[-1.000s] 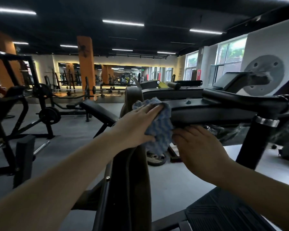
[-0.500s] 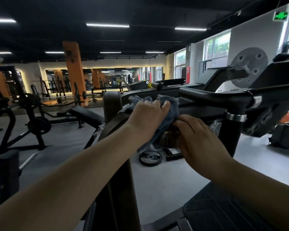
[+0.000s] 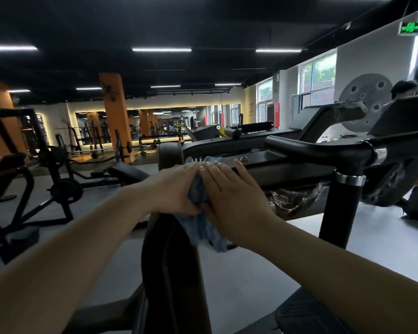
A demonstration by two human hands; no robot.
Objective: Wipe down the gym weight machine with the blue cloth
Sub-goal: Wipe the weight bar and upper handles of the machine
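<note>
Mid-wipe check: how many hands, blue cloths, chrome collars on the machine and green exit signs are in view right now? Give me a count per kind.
Hands: 2, left hand and right hand, both on the cloth
Blue cloths: 1, blue cloth
Chrome collars: 2, chrome collar and a second collar
Green exit signs: 1, exit sign
Total: 6
</note>
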